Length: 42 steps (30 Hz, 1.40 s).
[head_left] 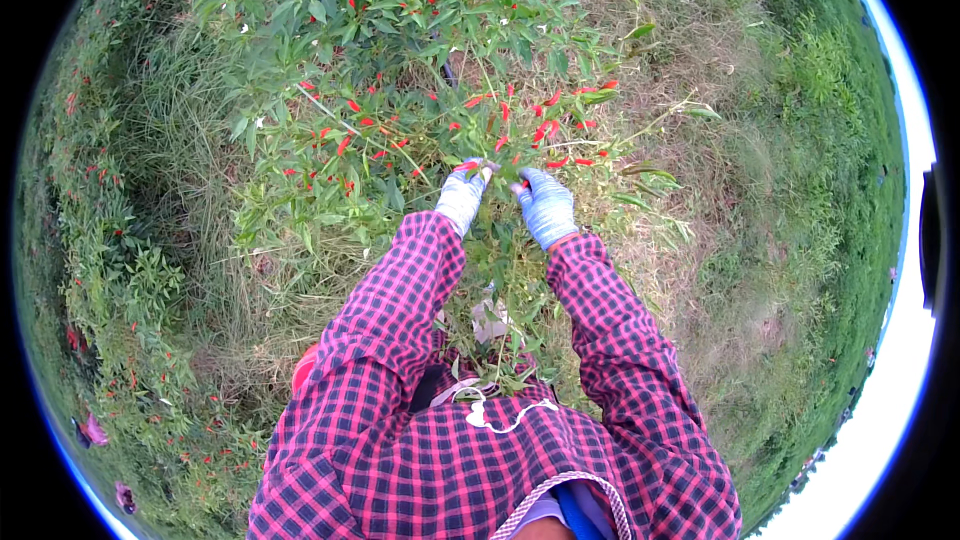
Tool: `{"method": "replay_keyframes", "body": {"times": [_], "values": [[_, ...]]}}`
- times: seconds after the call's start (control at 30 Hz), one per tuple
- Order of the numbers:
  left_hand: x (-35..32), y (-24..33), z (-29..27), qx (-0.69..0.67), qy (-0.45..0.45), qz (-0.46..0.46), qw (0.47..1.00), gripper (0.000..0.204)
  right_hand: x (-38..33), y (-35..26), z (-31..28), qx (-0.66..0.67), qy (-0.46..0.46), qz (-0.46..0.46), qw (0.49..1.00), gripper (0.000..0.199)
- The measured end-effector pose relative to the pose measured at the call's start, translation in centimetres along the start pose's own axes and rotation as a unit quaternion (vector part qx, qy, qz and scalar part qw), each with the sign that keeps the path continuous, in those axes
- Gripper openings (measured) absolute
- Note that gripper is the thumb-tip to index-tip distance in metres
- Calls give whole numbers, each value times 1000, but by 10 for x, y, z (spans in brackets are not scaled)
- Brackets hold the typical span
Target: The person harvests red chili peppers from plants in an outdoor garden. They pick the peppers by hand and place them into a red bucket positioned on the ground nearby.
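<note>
A chili plant (400,80) with many slim red peppers and small white flowers stands in front of me. My left hand (462,198), in a pale knitted glove, is closed at its fingertips on a red chili pepper (467,166). Close beside it on the right, my right hand (548,208) wears a bluish-white glove, and its fingers are pinched together. A bit of red shows at those fingertips, which looks like another chili pepper (526,183). Leaves and stems partly cover both sets of fingertips. Just above the hands hang more red peppers (543,130).
Dry grass (690,90) covers the ground to the right, with green growth beyond it. More chili plants (130,370) run along the left. Part of a red rounded object (304,368) shows beside my left sleeve. Leafy stems (510,270) reach between my forearms.
</note>
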<state>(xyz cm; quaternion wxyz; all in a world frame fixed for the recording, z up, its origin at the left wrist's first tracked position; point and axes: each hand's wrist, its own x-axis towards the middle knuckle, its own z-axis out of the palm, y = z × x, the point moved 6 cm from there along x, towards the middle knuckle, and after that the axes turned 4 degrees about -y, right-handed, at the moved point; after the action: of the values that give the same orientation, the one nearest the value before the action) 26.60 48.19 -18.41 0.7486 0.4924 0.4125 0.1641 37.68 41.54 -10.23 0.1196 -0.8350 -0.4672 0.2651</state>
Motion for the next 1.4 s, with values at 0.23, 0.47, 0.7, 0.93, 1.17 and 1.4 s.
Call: {"method": "replay_keyframes", "body": {"times": [0.23, 0.47, 0.7, 0.93, 1.17, 1.4], "values": [[-12, -29, 5, -13, 4, -51, 999, 11, 0, 26, 12, 532, -104, 213, 813, 22], [-27, -25, 9, -67, -35, -72, 995, 17, 8, 22, 16, 450, -48, 231, 861, 14], [-27, -27, 12, -38, -74, -45, 996, 21, 11, 31, 24, 728, -60, 169, 661, 13], [-39, -27, 17, 75, -116, -38, 990, 22, 6, 6, -16, 683, -143, 92, 711, 25], [-65, -12, 10, 156, -222, -28, 962, 27, 9, -21, -13, 405, -263, 15, 876, 25], [-76, -7, 11, 292, -246, -22, 924, 24, -11, -32, 19, 156, -324, -61, 931, 26]]}}
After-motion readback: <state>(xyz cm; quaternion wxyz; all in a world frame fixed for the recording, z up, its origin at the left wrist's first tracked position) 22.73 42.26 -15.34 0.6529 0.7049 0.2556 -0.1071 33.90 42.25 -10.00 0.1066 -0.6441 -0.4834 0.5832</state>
